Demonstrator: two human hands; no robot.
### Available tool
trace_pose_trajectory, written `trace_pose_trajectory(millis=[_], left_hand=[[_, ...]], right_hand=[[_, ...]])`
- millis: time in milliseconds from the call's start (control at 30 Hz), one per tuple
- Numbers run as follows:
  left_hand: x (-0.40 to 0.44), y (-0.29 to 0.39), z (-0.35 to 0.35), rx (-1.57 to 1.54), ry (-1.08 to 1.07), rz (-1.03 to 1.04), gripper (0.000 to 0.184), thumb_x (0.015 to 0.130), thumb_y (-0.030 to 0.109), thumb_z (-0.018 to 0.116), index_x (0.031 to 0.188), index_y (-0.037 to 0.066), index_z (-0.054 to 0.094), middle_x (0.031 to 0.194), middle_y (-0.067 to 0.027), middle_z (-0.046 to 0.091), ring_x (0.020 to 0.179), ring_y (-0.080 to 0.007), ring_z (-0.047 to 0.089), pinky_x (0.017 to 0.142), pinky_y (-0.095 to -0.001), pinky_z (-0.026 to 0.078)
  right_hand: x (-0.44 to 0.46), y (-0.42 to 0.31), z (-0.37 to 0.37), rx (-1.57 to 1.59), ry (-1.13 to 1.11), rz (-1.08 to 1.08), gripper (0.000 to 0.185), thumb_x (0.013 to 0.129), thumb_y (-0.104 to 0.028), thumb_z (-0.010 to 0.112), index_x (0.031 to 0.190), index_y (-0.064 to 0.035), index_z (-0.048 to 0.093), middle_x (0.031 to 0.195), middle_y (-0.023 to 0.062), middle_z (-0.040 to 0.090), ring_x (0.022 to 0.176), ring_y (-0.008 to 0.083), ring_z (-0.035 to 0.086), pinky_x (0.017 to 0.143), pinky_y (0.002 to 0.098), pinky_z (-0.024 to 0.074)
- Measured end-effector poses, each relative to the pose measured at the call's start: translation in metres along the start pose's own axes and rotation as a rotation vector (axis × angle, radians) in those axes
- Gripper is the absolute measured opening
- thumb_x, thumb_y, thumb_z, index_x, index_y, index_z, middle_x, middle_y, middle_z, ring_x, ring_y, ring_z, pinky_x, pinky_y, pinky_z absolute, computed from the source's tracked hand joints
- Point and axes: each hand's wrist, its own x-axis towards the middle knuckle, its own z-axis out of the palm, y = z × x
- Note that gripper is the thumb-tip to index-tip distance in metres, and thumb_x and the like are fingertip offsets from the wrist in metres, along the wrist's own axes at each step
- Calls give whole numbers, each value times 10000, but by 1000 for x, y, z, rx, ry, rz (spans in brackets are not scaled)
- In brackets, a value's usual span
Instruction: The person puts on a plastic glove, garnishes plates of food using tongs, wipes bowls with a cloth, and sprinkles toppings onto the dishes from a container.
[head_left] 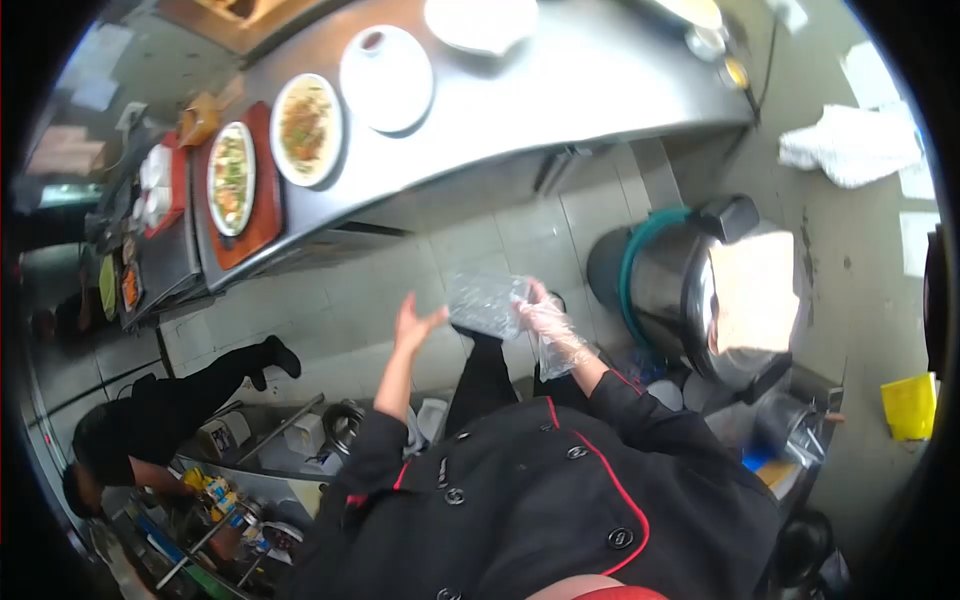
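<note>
My right hand [548,318] wears a loose clear plastic glove and grips the right edge of a crinkled, see-through plastic piece [486,303]. Whether that piece is a bag, a glove or a thin box, I cannot tell. My bare left hand [408,325] is at its left side, thumb and fingers spread. The thumb tip is near the plastic's edge; contact is unclear. Both hands are in front of my body, over the tiled floor.
Ahead runs a steel counter [480,110] with a noodle-like dish [307,130], a white lidded dish [386,78] and an oval plate [231,178] on a red-brown tray [262,190]. A large steel pot [665,290] stands right. Another person [150,430] bends over shelves at left.
</note>
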Motion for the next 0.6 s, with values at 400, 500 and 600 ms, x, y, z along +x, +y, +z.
trace_pose_trajectory(millis=[400,500,600], left_hand=[[118,272,247,44,110,498,666,646,153,665,1234,-3,393,1214,-238,486,1151,-385,468,947,-433,414],[124,217,233,159,-35,729,613,615,72,604,1194,33,404,1140,-183,515,1076,-369,494,887,-458,431],[56,140,242,88,-44,747,588,610,31,580,1168,29,398,1101,-204,489,1062,-412,456,901,-466,402]], right_hand=[[-92,115,-92,107,685,53,608,796,-168,663,1338,-86,401,1150,232,584,1058,353,580,897,401,446],[-103,64,-113,-341,899,-195,634,777,-133,672,1342,-63,392,1235,237,483,1093,396,527,893,413,455],[-86,32,-128,-282,893,-310,664,775,-151,674,1356,-60,365,1248,240,467,1097,404,505,918,429,439]])
